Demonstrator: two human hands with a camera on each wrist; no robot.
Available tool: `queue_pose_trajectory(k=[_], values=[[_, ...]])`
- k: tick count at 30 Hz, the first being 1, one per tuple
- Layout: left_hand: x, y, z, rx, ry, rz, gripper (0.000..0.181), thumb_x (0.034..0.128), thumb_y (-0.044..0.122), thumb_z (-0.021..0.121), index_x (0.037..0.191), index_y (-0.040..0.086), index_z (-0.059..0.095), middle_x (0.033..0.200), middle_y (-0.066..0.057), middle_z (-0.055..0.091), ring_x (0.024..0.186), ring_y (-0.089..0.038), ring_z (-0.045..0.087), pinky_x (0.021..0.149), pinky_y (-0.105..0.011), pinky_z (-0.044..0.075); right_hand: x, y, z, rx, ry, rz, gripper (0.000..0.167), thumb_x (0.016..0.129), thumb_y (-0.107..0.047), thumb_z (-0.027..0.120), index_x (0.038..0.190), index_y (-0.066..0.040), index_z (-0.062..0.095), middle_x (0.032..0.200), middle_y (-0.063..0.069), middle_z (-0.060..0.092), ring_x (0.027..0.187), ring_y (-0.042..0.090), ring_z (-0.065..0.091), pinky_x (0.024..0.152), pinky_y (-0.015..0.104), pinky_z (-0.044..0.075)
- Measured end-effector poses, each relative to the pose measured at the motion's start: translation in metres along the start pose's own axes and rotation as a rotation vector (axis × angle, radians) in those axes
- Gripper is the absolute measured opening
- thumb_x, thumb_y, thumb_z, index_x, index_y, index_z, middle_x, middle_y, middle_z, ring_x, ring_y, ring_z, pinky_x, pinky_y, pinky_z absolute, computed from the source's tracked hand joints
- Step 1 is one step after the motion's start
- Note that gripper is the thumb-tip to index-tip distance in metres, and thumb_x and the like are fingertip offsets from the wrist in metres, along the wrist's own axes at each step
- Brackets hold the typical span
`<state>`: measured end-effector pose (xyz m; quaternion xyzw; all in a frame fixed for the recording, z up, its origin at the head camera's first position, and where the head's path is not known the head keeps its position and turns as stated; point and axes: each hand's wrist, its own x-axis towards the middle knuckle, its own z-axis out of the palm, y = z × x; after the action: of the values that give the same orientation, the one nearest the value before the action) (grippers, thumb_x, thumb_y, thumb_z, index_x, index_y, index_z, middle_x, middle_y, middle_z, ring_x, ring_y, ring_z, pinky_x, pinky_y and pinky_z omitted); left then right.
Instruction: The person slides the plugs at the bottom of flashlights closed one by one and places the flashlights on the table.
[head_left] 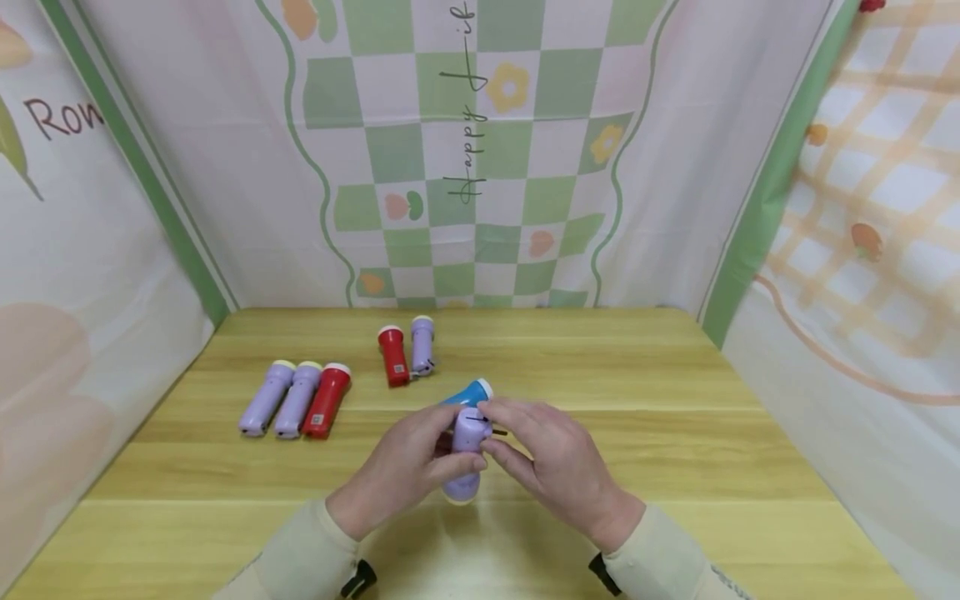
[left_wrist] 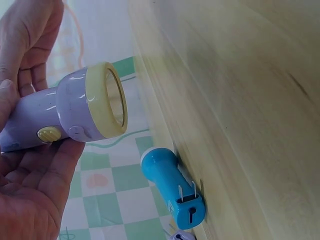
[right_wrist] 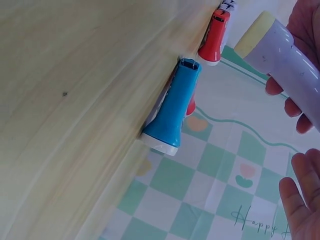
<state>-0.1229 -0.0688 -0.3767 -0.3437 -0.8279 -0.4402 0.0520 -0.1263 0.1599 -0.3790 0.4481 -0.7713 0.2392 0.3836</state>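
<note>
Your left hand point(head_left: 408, 462) is in a grip, its thumb stretched toward the right. Just beside it, your right hand point(head_left: 555, 454) has its fingers gently bent, thumb apart from forefinger. Both your sleeved forearms point(head_left: 667, 554) slant inward from the near side.

Lilac flashlight point(left_wrist: 67, 107), cream lens rim point(left_wrist: 96, 102), yellow side switch point(left_wrist: 49, 134), held above the table point(head_left: 675, 433), lens end tilted down
</note>
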Motion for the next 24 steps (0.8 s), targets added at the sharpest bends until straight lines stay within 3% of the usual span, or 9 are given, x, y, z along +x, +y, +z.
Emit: queue_pose_trajectory(k=[9, 24], values=[[-0.0034, 0.001, 0.0006, 0.019, 0.004, 0.026, 0.038, 0.0974, 0.031, 0.074, 0.13, 0.014, 0.064, 0.104, 0.006, 0.068, 0.087, -0.004, 0.065, 0.077, -0.022, 0.06, -0.0027, -0.0026, 0.0021, 0.011, -0.027, -0.001, 0.041, 0.109, -0.036, 0.056, 0.134, -0.005, 0.065, 0.116, 0.002, 0.075, 0.096, 0.014, 0.074, 0.082, 0.03, 0.061], [-0.0061, 0.0069, 0.0023, 0.081, 0.046, 0.018, 0.034, 0.0963, 0.03, 0.076, 0.125, 0.015, 0.067, 0.103, 0.007, 0.069, 0.087, -0.003, 0.065, 0.078, -0.02, 0.06, -0.0049, -0.0053, 0.0025, 0.034, -0.061, 0.055, 0.04, 0.108, -0.039, 0.056, 0.131, -0.007, 0.064, 0.116, 0.0, 0.075, 0.1, 0.013, 0.073, 0.085, 0.032, 0.061]])
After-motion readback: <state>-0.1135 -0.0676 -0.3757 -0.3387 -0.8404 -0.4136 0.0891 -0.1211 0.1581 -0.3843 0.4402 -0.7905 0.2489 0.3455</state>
